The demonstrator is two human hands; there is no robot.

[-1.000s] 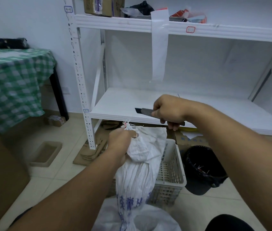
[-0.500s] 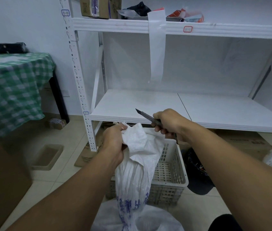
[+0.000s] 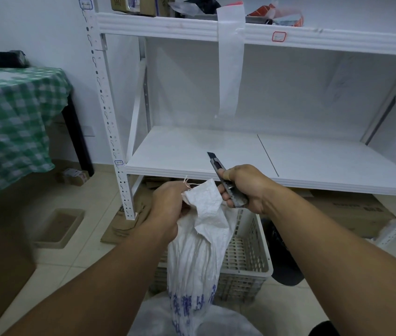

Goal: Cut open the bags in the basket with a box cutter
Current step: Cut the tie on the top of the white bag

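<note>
Your left hand [image 3: 168, 209] gripped the bunched neck of the white woven bag [image 3: 199, 243], fingers curled around it, in front of the slotted basket [image 3: 248, 263]. Your right hand [image 3: 245, 187] was wrapped around the box cutter [image 3: 218, 170], blade pointing up, just right of the bag's top. The bag carried blue print, and its bottom was cut off.
</note>
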